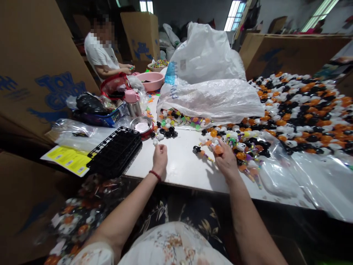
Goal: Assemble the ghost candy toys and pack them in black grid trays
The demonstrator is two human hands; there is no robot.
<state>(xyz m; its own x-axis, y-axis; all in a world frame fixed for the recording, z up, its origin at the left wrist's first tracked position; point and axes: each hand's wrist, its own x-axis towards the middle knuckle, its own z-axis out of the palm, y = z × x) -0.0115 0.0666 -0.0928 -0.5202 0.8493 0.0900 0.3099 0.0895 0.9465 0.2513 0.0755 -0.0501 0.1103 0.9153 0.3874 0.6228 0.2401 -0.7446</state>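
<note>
My left hand (160,156), a red bead bracelet at its wrist, is closed above the white table (179,147). What its fingers hold, if anything, is hidden. Just beyond it lie small black, white and green pieces (167,130). My right hand (226,160) grips a toy with an orange pumpkin-like head (218,149), partly covered by the fingers. Beside it lies a black-headed toy (197,149) with a tube of coloured candy. More candy-tube toys (249,171) with orange, white and black heads are heaped to the right of this hand.
A large white plastic sack (209,99) spills small pieces at the table's back. A big pile of toy heads (306,110) covers the right side. Stacked black trays (116,152), a metal bowl (142,125) and a pink-lidded flask (132,103) stand left. A co-worker (100,55) sits beyond.
</note>
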